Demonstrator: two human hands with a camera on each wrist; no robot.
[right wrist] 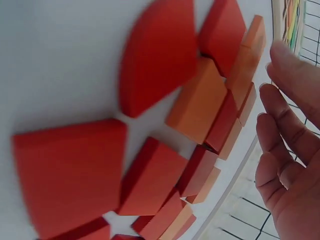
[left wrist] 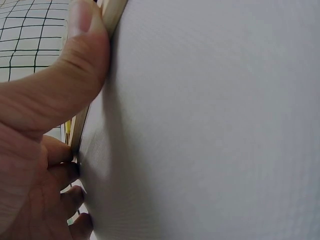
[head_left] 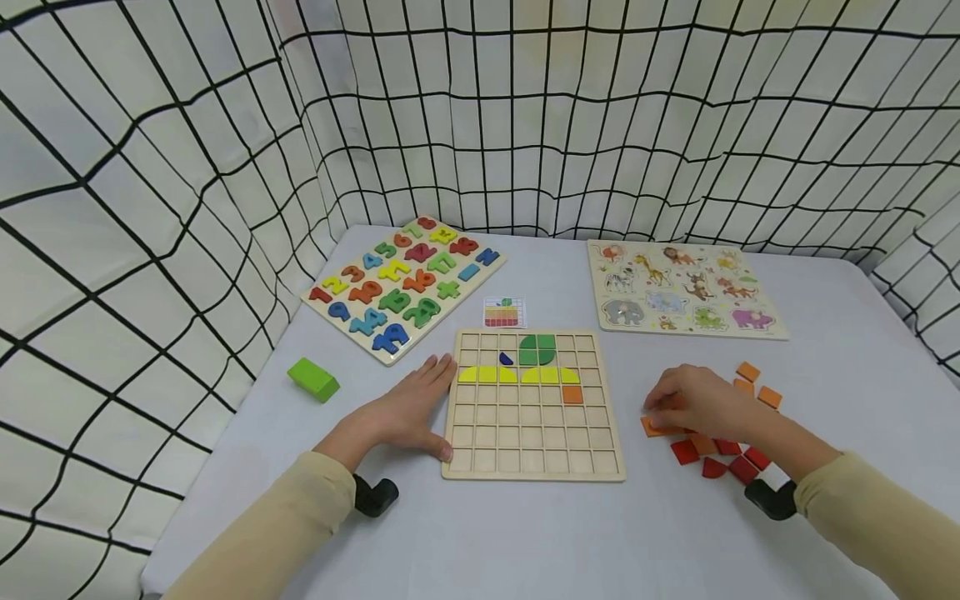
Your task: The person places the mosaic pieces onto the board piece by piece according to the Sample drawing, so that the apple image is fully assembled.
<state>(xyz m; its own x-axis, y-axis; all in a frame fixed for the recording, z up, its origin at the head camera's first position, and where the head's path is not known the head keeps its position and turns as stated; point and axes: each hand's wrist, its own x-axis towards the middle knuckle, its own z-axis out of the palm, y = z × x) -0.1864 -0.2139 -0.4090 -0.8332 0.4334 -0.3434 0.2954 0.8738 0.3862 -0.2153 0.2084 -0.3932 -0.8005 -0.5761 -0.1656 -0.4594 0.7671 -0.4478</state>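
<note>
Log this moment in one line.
left hand: touching grid board | right hand: at loose orange pieces, red pieces nearby | on board: green pieces, yellow pieces, blue piece, orange square

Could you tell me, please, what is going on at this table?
A person is working at a wooden grid board with both hands. The left hand touches the board's left edge, while the right hand is at the loose red and orange pieces to its right. On the board are green pieces, a small blue piece, a yellow row and one orange square; most cells are bare. A small pattern card lies just beyond it.
</note>
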